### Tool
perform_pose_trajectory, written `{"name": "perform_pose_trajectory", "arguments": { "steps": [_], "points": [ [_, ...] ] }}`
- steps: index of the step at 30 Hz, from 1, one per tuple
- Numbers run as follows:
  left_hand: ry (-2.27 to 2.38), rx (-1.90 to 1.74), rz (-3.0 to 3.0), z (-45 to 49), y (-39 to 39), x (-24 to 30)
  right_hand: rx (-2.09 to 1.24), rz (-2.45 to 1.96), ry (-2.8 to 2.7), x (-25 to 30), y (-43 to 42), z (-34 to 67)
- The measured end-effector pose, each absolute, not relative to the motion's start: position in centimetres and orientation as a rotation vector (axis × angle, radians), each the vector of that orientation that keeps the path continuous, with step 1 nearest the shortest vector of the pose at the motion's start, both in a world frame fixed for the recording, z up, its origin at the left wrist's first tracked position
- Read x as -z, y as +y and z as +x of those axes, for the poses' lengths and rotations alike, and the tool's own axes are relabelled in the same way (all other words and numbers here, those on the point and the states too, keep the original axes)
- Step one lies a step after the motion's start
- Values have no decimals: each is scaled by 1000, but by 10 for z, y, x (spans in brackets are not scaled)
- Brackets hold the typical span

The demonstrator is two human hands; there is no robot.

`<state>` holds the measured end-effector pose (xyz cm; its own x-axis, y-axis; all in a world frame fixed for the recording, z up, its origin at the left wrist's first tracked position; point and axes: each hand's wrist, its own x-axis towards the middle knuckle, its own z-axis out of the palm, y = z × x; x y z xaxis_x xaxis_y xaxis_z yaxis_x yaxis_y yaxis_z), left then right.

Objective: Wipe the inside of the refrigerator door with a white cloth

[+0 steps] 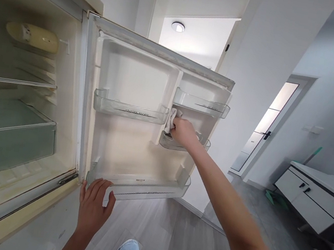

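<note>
An open fridge door faces me, with clear plastic racks on its inner side. My right hand grips a white cloth and presses it against the door's inner wall, between the middle-left rack and the small right rack. My left hand rests flat with fingers spread on the bottom edge of the door, touching the lowest rack.
The fridge interior at left holds a glass shelf and a drawer, with nothing on them. A top-right door rack sits above my right hand. A white cabinet stands at right on grey floor. A doorway lies behind the door.
</note>
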<state>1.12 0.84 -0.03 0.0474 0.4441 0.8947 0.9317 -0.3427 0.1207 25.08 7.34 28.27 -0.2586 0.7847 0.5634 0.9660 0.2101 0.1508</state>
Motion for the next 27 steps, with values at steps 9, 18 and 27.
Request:
{"name": "perform_pose_trajectory", "arguments": {
  "steps": [9,18,27],
  "points": [
    [-1346,1260,-1840,7,6,0,590,-1649,-2204,-291,82,274],
    [-1331,1269,-1822,7,7,1,539,-1807,-2122,-296,78,320],
    [-1344,1281,-1817,7,7,-1,184,-1708,-2191,-294,68,311]
  ]
}}
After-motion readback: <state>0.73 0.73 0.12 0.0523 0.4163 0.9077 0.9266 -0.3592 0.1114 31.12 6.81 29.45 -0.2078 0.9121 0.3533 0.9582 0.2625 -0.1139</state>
